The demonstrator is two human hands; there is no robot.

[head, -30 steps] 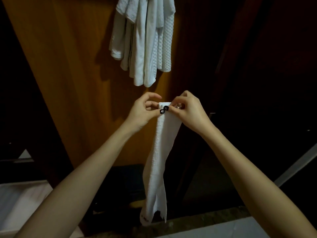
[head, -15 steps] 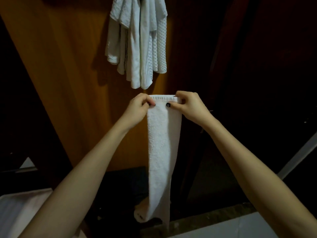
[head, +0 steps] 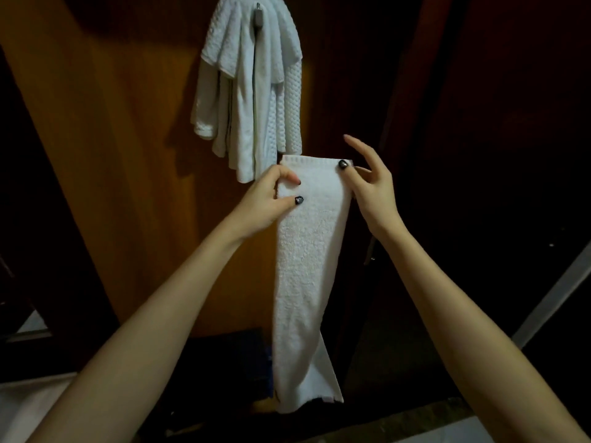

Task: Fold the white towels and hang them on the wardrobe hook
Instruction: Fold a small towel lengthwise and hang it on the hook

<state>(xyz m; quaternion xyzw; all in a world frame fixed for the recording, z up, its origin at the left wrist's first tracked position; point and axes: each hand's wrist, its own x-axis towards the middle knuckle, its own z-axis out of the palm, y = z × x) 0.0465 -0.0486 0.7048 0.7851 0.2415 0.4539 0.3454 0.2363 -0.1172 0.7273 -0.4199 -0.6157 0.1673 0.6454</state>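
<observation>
Holding: the folded towel (head: 307, 266) is gripped at its upper left edge by the left hand (head: 265, 203), with the thumb in front and the fingers curled round the edge.
Right hand (head: 367, 190): the thumb is laid on the front of the towel's upper right corner and the forefinger is raised straight and clear. Whether a finger behind completes a pinch cannot be told.
Place: the towel is held in the air below the hook (head: 258, 17) and slightly to its right.
Risk one: if the right corner is merely touched, the whole weight is judged to be carried by the left pinch, so the hem could tip and the fold could fall open.
Risk two: the hook is already crowded by the hung towels (head: 249, 91). One more layer could slide off its short tip, or one of those already hung could be dragged down.
Axis: the long axis runs vertically, away from the hook. The short hem is kept level on top, and the layers are parted at the free lower end.
Backing: the wardrobe door (head: 112, 155), on which the hook is mounted, is seen behind the towels.
</observation>
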